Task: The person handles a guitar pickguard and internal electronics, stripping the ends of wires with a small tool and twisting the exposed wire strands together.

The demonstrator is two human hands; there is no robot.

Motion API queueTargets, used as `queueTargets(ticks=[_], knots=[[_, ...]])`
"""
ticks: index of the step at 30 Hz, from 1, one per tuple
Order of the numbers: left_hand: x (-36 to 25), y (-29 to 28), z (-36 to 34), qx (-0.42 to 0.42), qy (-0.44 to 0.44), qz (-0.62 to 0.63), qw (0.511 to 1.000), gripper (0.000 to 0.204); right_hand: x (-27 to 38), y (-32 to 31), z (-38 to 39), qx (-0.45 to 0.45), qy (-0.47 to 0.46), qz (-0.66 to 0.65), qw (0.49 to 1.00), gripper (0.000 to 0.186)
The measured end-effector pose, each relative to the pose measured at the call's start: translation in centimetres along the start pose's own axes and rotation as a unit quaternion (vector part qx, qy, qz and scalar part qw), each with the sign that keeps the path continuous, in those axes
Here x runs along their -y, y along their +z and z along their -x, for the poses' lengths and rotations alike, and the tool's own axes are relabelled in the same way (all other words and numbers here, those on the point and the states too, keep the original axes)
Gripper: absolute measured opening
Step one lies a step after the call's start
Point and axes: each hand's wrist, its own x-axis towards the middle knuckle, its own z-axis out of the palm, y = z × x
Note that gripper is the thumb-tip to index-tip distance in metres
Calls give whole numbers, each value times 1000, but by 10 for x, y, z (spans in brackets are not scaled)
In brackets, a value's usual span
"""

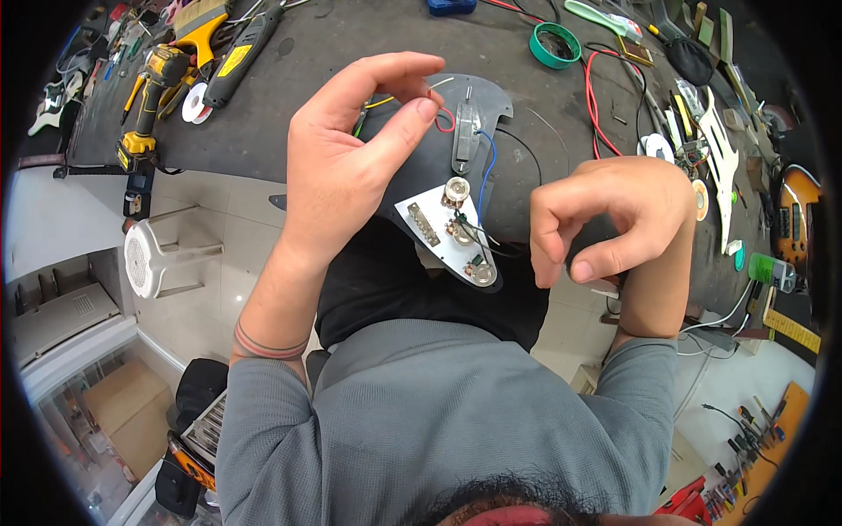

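A dark guitar pickguard [502,98] lies face down across the bench edge, over my lap. On it sit a long switch [467,131] and a pale metal plate [427,203] carrying several round potentiometers [456,189]. My left hand [346,145] is above the pickguard's left part, thumb and forefinger pinched on a thin red wire [446,121]. A blue wire [491,162] runs from the switch toward the plate. My right hand [618,215] hovers right of the pickguard, fingers curled, thumb tip apart from them; nothing shows between.
A yellow-and-black cordless drill [158,83], a wide brush [200,24] and a solder spool [196,103] lie at the left. A green tape roll [554,46], red cable [593,105] and cream guitar part [721,158] are at the right. A white stool [147,259] stands left.
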Motion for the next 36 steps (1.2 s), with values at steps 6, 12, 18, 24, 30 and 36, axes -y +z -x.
queueTargets(ticks=[6, 12, 18, 24, 30, 36], knots=[[-2, -6, -7, 8, -1, -26, 1000, 22, 30, 33, 2, -223, 111, 136, 959, 23], [2, -12, -18, 15, 5, -41, 999, 17, 7, 65, -43, -496, 59, 467, 729, 33], [15, -8, -30, 32, 5, -90, 995, 13, -29, 56, -66, -514, -3, 541, 666, 37], [39, -3, -38, 61, -9, -124, 990, 14, -52, 51, -71, -536, 1, 543, 646, 20], [63, 1, -38, 63, -28, -146, 987, 15, -76, 61, -67, -533, -3, 556, 637, 14], [68, -4, -37, 35, -47, -143, 988, 17, -92, 51, -51, -516, 18, 556, 651, 11]])
